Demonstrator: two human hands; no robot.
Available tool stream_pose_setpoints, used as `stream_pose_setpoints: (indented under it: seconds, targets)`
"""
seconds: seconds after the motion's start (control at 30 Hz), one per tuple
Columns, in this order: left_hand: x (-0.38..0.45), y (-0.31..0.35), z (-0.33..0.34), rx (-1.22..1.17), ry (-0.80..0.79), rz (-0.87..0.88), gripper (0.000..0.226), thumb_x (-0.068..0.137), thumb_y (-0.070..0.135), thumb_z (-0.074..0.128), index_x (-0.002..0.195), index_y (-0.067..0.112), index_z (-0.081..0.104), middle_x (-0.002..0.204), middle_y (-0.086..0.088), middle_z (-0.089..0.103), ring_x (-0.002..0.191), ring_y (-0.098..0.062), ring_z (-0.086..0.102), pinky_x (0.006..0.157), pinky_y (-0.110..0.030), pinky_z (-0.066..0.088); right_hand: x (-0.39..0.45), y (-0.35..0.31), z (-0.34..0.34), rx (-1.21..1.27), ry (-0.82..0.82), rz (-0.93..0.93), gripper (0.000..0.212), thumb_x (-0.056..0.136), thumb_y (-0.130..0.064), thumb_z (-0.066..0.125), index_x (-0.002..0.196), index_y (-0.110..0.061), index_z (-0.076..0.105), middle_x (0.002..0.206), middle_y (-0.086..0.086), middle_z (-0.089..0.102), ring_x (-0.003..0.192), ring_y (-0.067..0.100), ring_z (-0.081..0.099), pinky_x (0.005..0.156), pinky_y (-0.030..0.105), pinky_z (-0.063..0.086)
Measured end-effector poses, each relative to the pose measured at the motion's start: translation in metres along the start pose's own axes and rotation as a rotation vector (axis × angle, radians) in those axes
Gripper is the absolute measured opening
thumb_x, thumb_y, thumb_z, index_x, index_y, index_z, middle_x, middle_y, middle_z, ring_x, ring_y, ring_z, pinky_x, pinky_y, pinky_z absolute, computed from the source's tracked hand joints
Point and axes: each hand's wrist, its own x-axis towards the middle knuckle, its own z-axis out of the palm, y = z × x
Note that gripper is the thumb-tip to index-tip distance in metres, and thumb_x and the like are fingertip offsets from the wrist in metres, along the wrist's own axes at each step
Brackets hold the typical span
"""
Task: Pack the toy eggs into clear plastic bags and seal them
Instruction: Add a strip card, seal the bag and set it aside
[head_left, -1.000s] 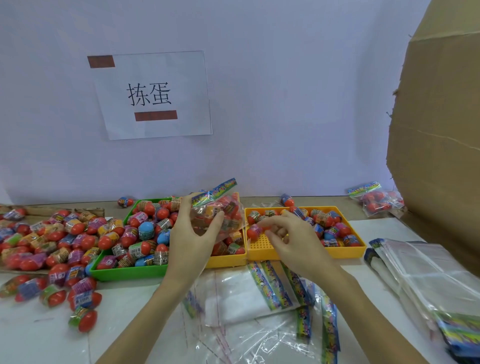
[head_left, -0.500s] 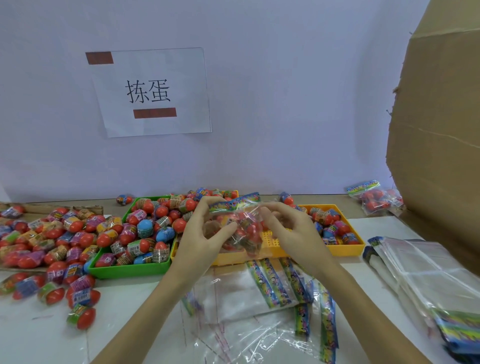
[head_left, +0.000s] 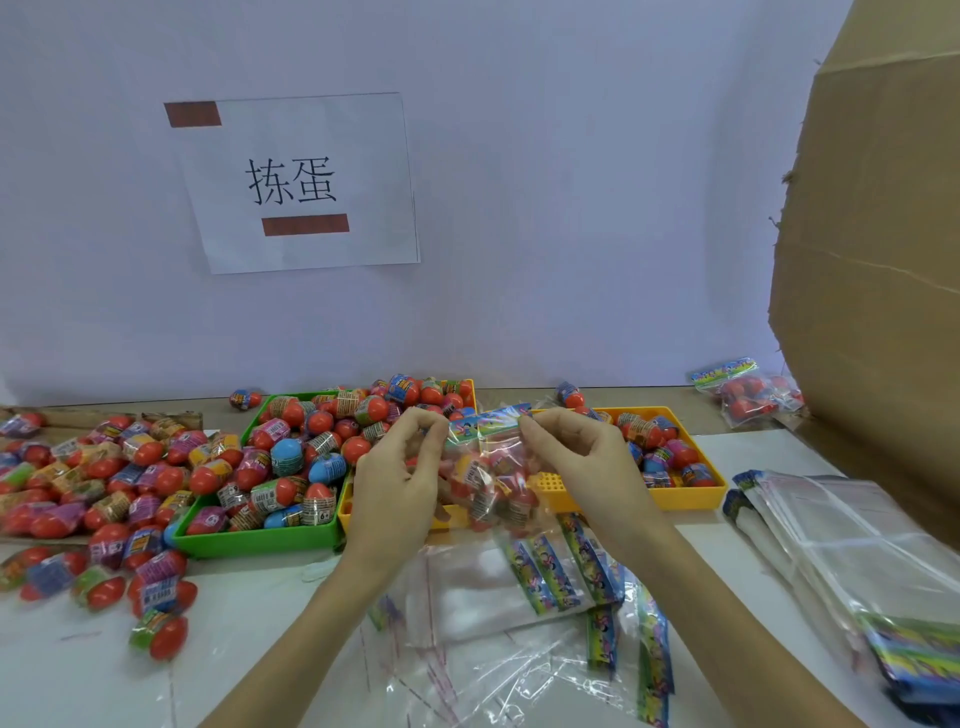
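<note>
You held the clear plastic bag of red toy eggs (head_left: 491, 480) up between both hands, above the near edge of the yellow plastic tray (head_left: 685, 498) and just beside the green plastic tray (head_left: 260, 538). Your left hand (head_left: 397, 478) pinched the left end of the bag's colourful printed header strip (head_left: 488, 423) between thumb and curled fingers, and your right hand (head_left: 582, 457) pinched the right end in the same way, so the strip ran taut and nearly level between them. The eggs hung in the bag below the strip (how many, the crinkled film would not let me tell).

The green tray sat heaped with loose shrink-wrapped toy eggs (head_left: 291, 457), mostly red with a few blue ones, and the yellow tray held a smaller cluster toward its right half. More eggs lay spread in a loose pile on the white tabletop (head_left: 78, 670) to your left. Beneath your wrists lay a scatter of empty clear bags with printed headers (head_left: 524, 587), and a neater stack of the same bags (head_left: 852, 551) lay to your right. A filled bag of red eggs (head_left: 753, 397) rested at the far right, against the brown cardboard box (head_left: 883, 286). A white paper sign with black characters (head_left: 296, 182) hung on the wall.
</note>
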Motion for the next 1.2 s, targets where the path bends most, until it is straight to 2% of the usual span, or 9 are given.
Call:
stream_pose_setpoints:
  seconds: [0.1,0.23,0.4,0.6,0.8,0.87,0.93,1.07,1.2]
  targets:
    - [0.004,-0.001,-0.006,0.003,0.091,0.006,0.02,0.108,0.035,0.054,0.093,0.033,0.066,0.074,-0.011,0.068,0.062,-0.047,0.063,0.053,-0.061,0.055,-0.001,-0.004,-0.008,-0.149,-0.254,0.064,0.025,0.1,-0.043,0.067,0.116,-0.026,0.076,0.09,-0.007,0.076,0.079,0.016,0.071,0.073,0.031,0.061]
    - [0.007,-0.006,-0.011,0.004,0.124,-0.011,0.016,0.107,0.036,0.058,0.099,0.03,0.07,0.07,0.003,0.071,0.062,-0.021,0.067,0.057,-0.05,0.056,-0.001,-0.001,-0.012,-0.279,-0.403,0.081,0.021,0.099,-0.049,0.068,0.106,-0.032,0.079,0.085,-0.01,0.074,0.064,0.008,0.064,0.067,0.025,0.053]
    - [0.008,-0.004,-0.004,-0.256,0.052,-0.135,0.027,0.103,0.052,0.049,0.117,0.032,0.06,0.1,0.002,0.078,0.066,-0.025,0.077,0.049,-0.03,0.059,0.005,0.001,-0.023,-0.004,-0.121,0.118,0.023,0.099,-0.039,0.071,0.103,-0.018,0.079,0.085,0.004,0.075,0.064,0.021,0.07,0.047,0.024,0.047]
    - [0.011,-0.009,-0.006,-0.212,0.043,-0.152,0.017,0.11,0.039,0.048,0.112,0.026,0.059,0.093,0.004,0.075,0.062,-0.023,0.072,0.045,-0.029,0.056,0.018,0.004,-0.061,0.04,0.309,0.182,0.039,0.099,-0.047,0.066,0.109,-0.01,0.073,0.07,0.014,0.072,0.048,0.016,0.056,0.046,0.021,0.047]
    - [0.006,-0.009,-0.003,-0.13,-0.06,-0.156,0.018,0.111,0.027,0.049,0.106,0.017,0.064,0.09,-0.001,0.071,0.064,-0.027,0.072,0.046,-0.033,0.056,0.027,0.012,-0.08,0.427,0.562,0.08,0.034,0.107,-0.009,0.058,0.128,0.017,0.056,0.119,0.033,0.069,0.114,0.037,0.071,0.099,0.038,0.06]
    - [0.005,-0.008,-0.002,-0.11,-0.08,-0.163,0.019,0.11,0.027,0.05,0.105,0.017,0.065,0.091,-0.001,0.071,0.067,-0.028,0.072,0.047,-0.034,0.056,0.029,0.018,-0.081,0.304,0.574,0.099,0.021,0.103,-0.001,0.056,0.116,0.015,0.053,0.106,0.04,0.06,0.103,0.042,0.069,0.097,0.043,0.06]
    - [0.004,-0.008,0.0,-0.091,-0.103,-0.17,0.019,0.109,0.028,0.051,0.104,0.017,0.066,0.091,0.001,0.071,0.069,-0.027,0.072,0.048,-0.031,0.057,0.028,0.021,-0.076,0.148,0.543,0.128,0.019,0.103,-0.004,0.057,0.119,-0.011,0.05,0.091,0.012,0.059,0.084,0.017,0.062,0.079,0.025,0.057]
    - [0.002,-0.008,0.0,-0.012,-0.146,-0.143,0.017,0.108,0.025,0.055,0.103,0.019,0.069,0.091,0.001,0.072,0.072,-0.02,0.072,0.049,-0.03,0.057,0.026,0.018,-0.068,0.006,0.552,0.146,0.062,0.102,-0.016,0.068,0.157,-0.016,0.039,0.143,-0.003,0.057,0.13,0.016,0.056,0.095,0.025,0.05]
    - [0.0,-0.004,-0.006,0.134,-0.326,0.036,0.015,0.097,0.043,0.065,0.098,0.03,0.072,0.085,0.014,0.072,0.072,-0.015,0.068,0.059,-0.024,0.055,0.022,0.014,-0.061,0.015,0.495,0.068,0.027,0.102,-0.001,0.062,0.128,-0.01,0.067,0.121,0.006,0.075,0.112,0.017,0.073,0.096,0.031,0.059]
